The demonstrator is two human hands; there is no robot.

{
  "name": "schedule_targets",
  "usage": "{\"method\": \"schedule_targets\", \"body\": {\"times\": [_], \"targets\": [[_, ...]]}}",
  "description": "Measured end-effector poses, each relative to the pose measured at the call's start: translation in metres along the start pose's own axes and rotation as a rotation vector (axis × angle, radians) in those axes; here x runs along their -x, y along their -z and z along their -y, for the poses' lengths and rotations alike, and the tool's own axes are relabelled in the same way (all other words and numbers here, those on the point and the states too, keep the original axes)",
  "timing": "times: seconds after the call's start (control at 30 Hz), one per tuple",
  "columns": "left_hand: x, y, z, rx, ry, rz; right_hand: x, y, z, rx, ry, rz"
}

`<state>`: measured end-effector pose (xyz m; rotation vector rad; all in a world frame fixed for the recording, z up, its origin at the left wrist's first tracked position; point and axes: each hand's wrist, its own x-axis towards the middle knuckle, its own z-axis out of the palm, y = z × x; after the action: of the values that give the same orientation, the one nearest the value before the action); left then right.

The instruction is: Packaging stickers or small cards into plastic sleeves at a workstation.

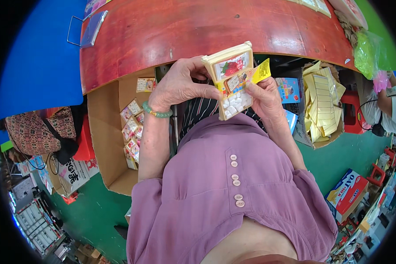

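Note:
In front of my chest I hold a small cream plastic case [228, 53] with both hands. A picture of a strawberry [233, 66] shows in its upper part, and small white pieces [238, 104] fill the lower part. My left hand [175, 82], with a green bead bracelet at the wrist, grips the case's left side, thumb on the front edge. My right hand [267, 97] is closed on the right side, its thumb pressing on a printed yellow card [262, 72] that juts out past the case. The right fingers behind are partly hidden.
A red table [193, 28] curves ahead. Left below it, a cardboard box [108, 145] contains several small printed packs [131, 127]. At the right, another box holds folded yellow cards [322, 101]. Blue printed packs [288, 89] lie beside it. A patterned bag [39, 132] rests farther left.

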<state>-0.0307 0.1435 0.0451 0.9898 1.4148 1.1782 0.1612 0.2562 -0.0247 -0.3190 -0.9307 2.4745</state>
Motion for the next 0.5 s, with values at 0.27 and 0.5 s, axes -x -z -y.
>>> {"method": "schedule_targets", "body": {"times": [0.27,0.5], "targets": [[-0.010,-0.021,0.009,0.286,-0.136,0.240,0.008,-0.001,-0.002,-0.086,-0.154,0.088],[-0.032,-0.047,0.034,0.490,-0.258,0.423,0.010,-0.015,0.004,-0.136,-0.169,0.140]]}}
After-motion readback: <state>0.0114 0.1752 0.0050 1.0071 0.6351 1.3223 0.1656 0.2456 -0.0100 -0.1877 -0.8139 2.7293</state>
